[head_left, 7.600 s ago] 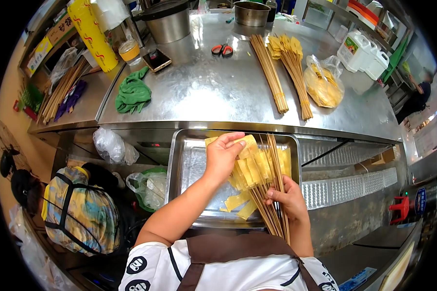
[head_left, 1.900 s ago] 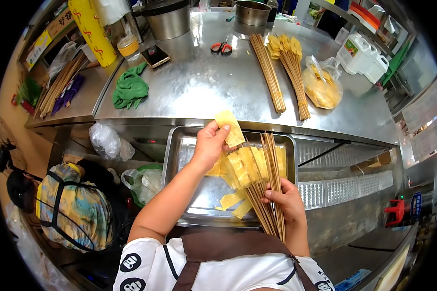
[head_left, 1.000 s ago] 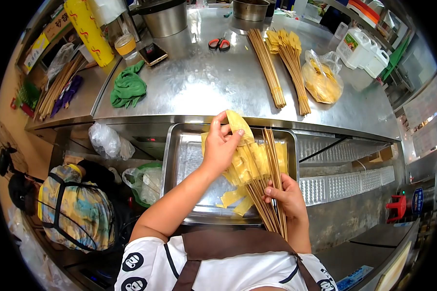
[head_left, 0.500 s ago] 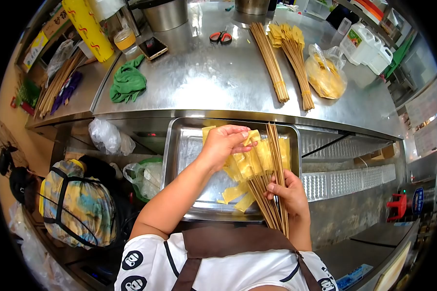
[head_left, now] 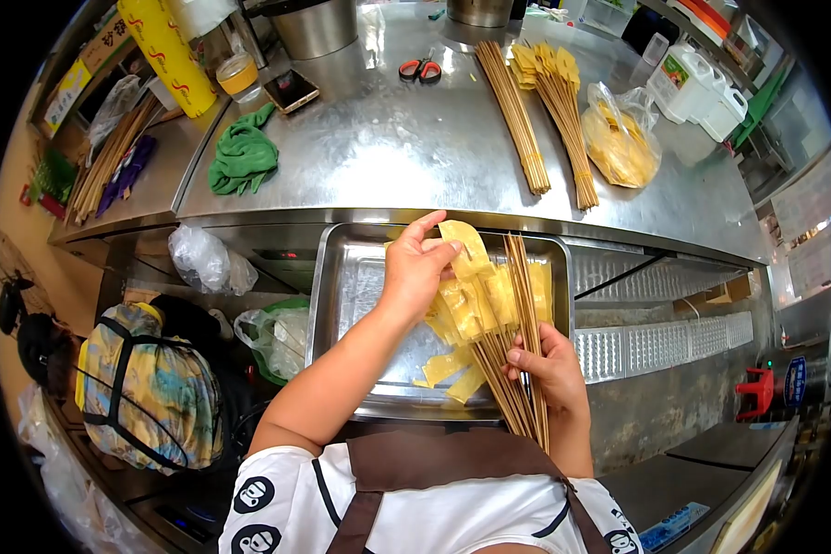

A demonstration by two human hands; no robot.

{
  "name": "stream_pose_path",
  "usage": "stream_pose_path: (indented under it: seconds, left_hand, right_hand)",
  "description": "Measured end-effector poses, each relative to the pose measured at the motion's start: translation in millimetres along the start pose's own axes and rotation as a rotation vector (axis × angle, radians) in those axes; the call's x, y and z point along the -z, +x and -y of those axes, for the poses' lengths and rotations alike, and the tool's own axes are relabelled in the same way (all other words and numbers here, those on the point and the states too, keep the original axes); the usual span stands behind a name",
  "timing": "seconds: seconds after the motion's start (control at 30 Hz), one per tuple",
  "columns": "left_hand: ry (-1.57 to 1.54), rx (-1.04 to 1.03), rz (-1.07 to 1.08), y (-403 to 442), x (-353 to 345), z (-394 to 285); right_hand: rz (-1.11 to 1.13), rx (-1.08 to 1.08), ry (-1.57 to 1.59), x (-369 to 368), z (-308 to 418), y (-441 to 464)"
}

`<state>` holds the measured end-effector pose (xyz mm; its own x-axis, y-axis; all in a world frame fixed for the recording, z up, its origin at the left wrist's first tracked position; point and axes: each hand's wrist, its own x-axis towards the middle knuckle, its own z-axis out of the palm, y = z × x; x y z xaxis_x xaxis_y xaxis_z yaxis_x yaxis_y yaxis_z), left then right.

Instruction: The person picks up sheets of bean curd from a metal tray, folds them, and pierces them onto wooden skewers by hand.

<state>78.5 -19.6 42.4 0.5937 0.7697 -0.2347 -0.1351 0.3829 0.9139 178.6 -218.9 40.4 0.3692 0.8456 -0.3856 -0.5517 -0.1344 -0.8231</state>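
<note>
My left hand (head_left: 414, 270) pinches a thin yellow sheet of what looks like tofu skin (head_left: 463, 242) between thumb and fingers, above the far part of the steel tray (head_left: 353, 268). Closed around a bunch of bamboo skewers (head_left: 524, 314) is my right hand (head_left: 552, 374), over the tray's right side. Some skewers slant left and carry folded yellow sheets (head_left: 466, 309) at their far ends; others stand bare beside them. Loose yellow strips (head_left: 445, 367) lie on the tray floor below.
On the steel counter (head_left: 360, 138) are two skewer bundles (head_left: 512, 120), a plastic bag of yellow sheets (head_left: 621, 138), red-black scissors (head_left: 419, 71), a phone (head_left: 292, 91) and a green cloth (head_left: 244, 157). A person in a patterned top (head_left: 148, 388) is at the left.
My left hand has shifted slightly left and up. The yellow sheet in it, folded small before, now stands up and shows more of its surface. My right hand stays put.
</note>
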Motion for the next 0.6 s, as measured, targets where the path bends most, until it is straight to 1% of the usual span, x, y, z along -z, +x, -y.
stream_pose_path:
  seconds: [0.07, 0.13, 0.27, 0.33, 0.47, 0.53, 0.6]
  left_hand:
    - [-0.007, -0.026, -0.021, 0.9, -2.0, 2.3]
    - [-0.092, -0.024, -0.044, 0.3, -4.5, 2.2]
    - [-0.077, 0.009, -0.041, 1.0, -2.4, 1.3]
    - [-0.216, 0.034, -0.021, 0.6, -2.1, 1.3]
    - [-0.192, 0.019, 0.001, 1.5, -2.9, 4.9]
    - [-0.064, -0.056, 0.012, -0.8, -3.5, 9.4]
    - [-0.042, -0.067, 0.016, -7.6, -7.8, 10.4]
  right_hand:
    - [0.003, 0.000, -0.015, 0.8, -0.3, 0.1]
    - [0.001, -0.003, -0.013, 0.4, 0.5, -0.5]
    - [0.004, 0.002, -0.023, 0.1, 0.1, 0.0]
    - [0.004, 0.002, -0.020, 0.6, -0.7, 0.3]
    - [-0.003, -0.010, -0.013, 0.5, -0.6, 0.3]
    - [-0.006, -0.009, -0.012, 1.4, -1.5, 0.9]
    - [-0.009, -0.009, -0.010, 1.4, -1.6, 0.7]
